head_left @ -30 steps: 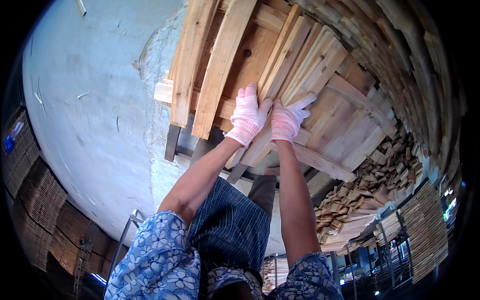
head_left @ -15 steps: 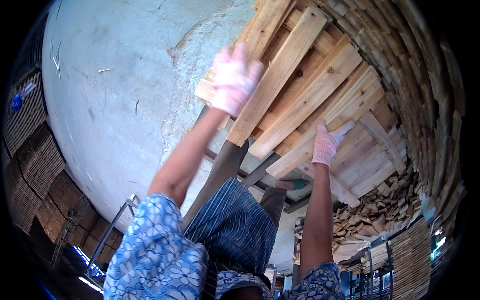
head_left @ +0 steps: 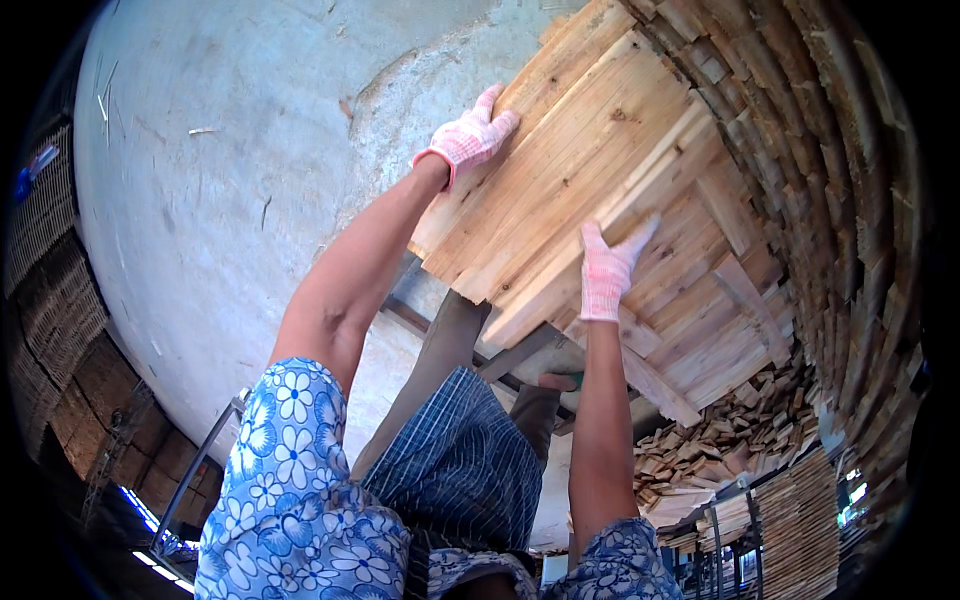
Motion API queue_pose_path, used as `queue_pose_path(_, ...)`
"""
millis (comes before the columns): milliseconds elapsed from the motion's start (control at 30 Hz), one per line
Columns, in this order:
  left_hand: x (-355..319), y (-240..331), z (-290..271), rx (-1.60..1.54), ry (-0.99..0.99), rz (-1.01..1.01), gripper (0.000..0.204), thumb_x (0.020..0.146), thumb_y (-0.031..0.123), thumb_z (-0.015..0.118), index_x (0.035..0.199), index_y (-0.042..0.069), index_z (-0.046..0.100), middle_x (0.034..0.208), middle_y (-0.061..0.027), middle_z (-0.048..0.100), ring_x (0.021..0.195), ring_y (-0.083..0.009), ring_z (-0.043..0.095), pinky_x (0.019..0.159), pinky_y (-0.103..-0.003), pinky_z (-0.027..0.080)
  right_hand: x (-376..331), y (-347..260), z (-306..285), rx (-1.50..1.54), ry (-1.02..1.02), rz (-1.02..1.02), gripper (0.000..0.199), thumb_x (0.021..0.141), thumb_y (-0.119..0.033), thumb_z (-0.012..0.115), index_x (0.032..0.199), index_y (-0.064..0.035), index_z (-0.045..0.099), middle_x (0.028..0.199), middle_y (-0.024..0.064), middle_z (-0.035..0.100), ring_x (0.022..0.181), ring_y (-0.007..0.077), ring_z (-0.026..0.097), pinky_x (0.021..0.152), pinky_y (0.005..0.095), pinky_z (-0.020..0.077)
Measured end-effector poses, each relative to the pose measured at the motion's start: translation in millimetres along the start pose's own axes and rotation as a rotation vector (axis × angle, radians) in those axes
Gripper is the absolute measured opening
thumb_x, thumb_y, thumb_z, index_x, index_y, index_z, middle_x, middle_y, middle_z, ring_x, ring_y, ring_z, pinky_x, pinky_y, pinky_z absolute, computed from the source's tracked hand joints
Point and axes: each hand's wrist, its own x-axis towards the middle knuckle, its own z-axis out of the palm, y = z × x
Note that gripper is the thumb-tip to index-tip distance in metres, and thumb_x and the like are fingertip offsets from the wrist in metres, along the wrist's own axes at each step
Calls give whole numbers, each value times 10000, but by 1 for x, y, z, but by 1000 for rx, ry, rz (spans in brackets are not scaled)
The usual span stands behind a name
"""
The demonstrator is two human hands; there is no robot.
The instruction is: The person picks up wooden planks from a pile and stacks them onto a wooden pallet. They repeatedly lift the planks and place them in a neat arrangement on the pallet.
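Observation:
Pale wooden boards (head_left: 570, 170) lie side by side as a slanting layer in front of me, edges close together. At the layer's left edge rests my left hand (head_left: 472, 138), in a pink-and-white knit glove, its fingers outstretched against the outer board. My right hand (head_left: 610, 268), gloved alike, is at the right edge, thumb and fingers spread beside a narrow raised board (head_left: 600, 225). Neither hand is wrapped round a board. More boards (head_left: 690, 260) lie lower on the right, some set crosswise. Dark metal bars (head_left: 410, 318) show under the near end.
A high stack of rough-edged slats (head_left: 800, 130) curves along the right. Below it lies a heap of small wood offcuts (head_left: 720, 430). Grey concrete floor (head_left: 220, 200) spreads to the left, with stacked slatted material (head_left: 50, 290) at the far left. My legs stand close to the boards.
The boards, earlier fanned apart with gaps and others showing beneath, now lie close together. My left hand has come to rest at their left edge; my right hand has moved left.

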Motion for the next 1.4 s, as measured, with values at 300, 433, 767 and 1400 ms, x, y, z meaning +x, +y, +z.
queue_pose_path(300, 1, -18, 11, -88, 54, 11, 881, 1009, 635, 440, 1656, 116, 145, 1609, -262, 377, 1486, -404, 385, 1210, -414, 316, 3, 48, -46, -171, 76, 112, 958, 971, -349, 666, 1636, 0, 71, 1679, 281, 146, 1555, 398, 176, 1280, 439, 170)
queue_pose_path(433, 16, -34, 14, 40, 20, 50, 858, 1019, 588, 446, 1649, 82, 159, 1638, -257, 325, 1496, -402, 367, 1216, -406, 310, 10, 23, 9, -353, 99, 164, 648, 1051, -340, 476, 1605, -66, 282, 1598, 356, 248, 1301, 492, 489, 1089, 535, 407)
queue_pose_path(767, -19, 43, 23, 537, 308, 30, 675, 1022, 246, 566, 1614, 89, 282, 1497, -328, 454, 1400, -448, 458, 1164, -479, 391, 6, 48, -78, -103, -293, 43, 793, 925, -425, 636, 1575, -89, 331, 1457, 376, 428, 1370, 523, 448, 1133, 499, 418)
queue_pose_path(1400, -476, 156, 609, 863, -1228, 791, 652, 984, 430, 543, 1498, 37, 462, 1458, -241, 551, 1380, -389, 499, 1171, -410, 369, -620, 515, -634, -299, 792, 1308, 828, 915, -497, 670, 1570, -78, 385, 1359, 300, 586, 1286, 415, 564, 1088, 445, 444)
